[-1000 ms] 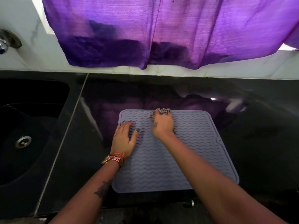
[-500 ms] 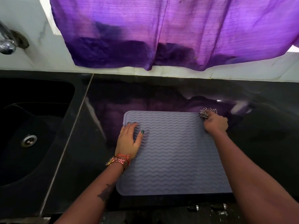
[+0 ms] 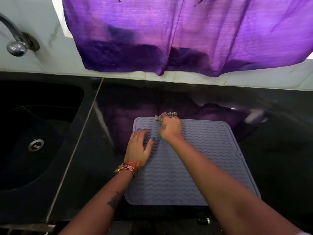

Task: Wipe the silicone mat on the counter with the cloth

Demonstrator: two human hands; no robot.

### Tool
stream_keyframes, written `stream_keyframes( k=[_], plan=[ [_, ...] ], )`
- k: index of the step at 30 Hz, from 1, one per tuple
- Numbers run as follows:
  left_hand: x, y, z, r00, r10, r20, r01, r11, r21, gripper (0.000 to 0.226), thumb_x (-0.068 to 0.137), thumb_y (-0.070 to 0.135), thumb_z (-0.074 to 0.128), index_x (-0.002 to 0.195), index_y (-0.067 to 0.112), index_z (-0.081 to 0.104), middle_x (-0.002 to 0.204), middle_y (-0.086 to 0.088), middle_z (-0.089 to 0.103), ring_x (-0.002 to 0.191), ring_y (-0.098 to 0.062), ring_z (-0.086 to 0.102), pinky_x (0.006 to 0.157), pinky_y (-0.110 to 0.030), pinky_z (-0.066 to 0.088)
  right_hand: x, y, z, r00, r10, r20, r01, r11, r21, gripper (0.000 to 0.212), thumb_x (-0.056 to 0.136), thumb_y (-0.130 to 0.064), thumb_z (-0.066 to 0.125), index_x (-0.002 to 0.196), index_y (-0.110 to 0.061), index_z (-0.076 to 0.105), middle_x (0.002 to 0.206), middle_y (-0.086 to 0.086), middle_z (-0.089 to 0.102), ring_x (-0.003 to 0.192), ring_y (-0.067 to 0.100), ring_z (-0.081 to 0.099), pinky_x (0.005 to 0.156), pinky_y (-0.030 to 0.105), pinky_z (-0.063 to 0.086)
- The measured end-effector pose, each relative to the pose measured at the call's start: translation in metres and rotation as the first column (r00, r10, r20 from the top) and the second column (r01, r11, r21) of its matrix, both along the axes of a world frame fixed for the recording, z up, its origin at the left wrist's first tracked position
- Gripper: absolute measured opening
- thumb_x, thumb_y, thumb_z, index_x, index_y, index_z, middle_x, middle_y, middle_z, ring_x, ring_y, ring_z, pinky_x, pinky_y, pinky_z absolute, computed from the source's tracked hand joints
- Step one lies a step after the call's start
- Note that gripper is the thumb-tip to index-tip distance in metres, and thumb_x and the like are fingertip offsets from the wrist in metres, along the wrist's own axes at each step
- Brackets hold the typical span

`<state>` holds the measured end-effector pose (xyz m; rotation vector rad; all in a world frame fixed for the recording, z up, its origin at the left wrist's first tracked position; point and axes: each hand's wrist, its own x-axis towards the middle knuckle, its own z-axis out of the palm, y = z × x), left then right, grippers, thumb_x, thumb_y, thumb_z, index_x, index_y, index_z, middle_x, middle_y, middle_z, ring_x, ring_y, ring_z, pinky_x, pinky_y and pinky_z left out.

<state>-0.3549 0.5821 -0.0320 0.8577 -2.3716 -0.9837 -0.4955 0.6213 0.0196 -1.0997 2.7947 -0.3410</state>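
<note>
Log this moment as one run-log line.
right hand: grips checkered cloth at mat's far edge | left hand: flat on grey silicone mat | phase: wiping

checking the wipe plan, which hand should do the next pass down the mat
Right. The right hand already grips the cloth at the mat's far edge; the left hand lies flat, pinning it.

Black polished stone counter [image 3: 279,150], reflective, purple glare at centre. Dark sink [image 3: 33,133] set in at 9 o'clock, metal drain [image 3: 35,145] visible. Chrome tap [image 3: 15,41] at 10 o'clock on white marble wall [image 3: 42,22]. Purple curtain [image 3: 177,34] hangs at 12 o'clock, backlit.
</note>
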Motion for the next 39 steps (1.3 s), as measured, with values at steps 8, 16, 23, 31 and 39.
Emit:
stream_keyframes(
  k=[8,16,23,31,39],
  plan=[
    [0.008,0.001,0.012,0.99,0.068,-0.127,-0.041,0.977,0.208,0.057,0.084,0.043,0.041,0.133,0.013,0.043,0.142,-0.004,0.043,0.133,-0.017,0.037,0.109,-0.023,0.024,-0.048,0.037,0.044,0.928,-0.209,0.308,0.299,0.912,-0.282,0.036,0.086,-0.027,0.059,0.122,-0.029,0.062,0.117,0.011,0.067,0.11,0.031,0.06,0.088,0.03,0.047],
    [0.011,-0.007,0.016,0.976,0.173,-0.131,-0.115,0.924,0.365,0.044,0.095,0.027,0.044,0.136,0.014,0.04,0.144,-0.005,0.041,0.132,-0.019,0.038,0.109,-0.028,0.028,-0.045,0.071,-0.01,0.955,-0.278,-0.106,0.291,0.948,0.13,0.049,0.089,-0.015,0.045,0.137,-0.008,0.037,0.118,0.023,0.06,0.116,0.037,0.046,0.094,0.035,0.04],
    [0.016,-0.013,0.014,0.97,0.195,-0.146,-0.116,0.897,0.427,0.04,0.094,0.022,0.045,0.134,0.015,0.044,0.14,-0.005,0.045,0.128,-0.018,0.043,0.109,-0.036,0.034,0.005,0.009,-0.005,0.987,-0.152,-0.056,0.155,0.986,0.058,0.046,0.094,-0.019,0.04,0.135,0.002,0.037,0.113,0.021,0.065,0.114,0.035,0.049,0.093,0.034,0.04],
    [0.015,-0.012,0.015,0.977,0.177,-0.121,-0.117,0.912,0.393,0.04,0.094,0.02,0.042,0.134,0.014,0.044,0.139,-0.005,0.047,0.125,-0.013,0.043,0.102,-0.024,0.031,0.054,-0.034,-0.005,0.997,0.028,-0.078,-0.021,0.996,0.086,0.048,0.094,-0.014,0.042,0.139,0.001,0.033,0.112,0.018,0.065,0.112,0.032,0.05,0.092,0.032,0.041],
    [0.027,-0.026,0.024,0.986,0.138,-0.096,-0.095,0.929,0.357,0.035,0.091,0.012,0.046,0.126,0.016,0.051,0.13,-0.004,0.055,0.12,-0.018,0.05,0.102,-0.03,0.039,0.025,-0.032,0.026,0.826,0.057,0.561,0.159,0.931,-0.329,0.036,0.083,-0.023,0.066,0.118,-0.02,0.066,0.114,0.007,0.07,0.11,0.022,0.062,0.078,0.021,0.042]
  ],
)
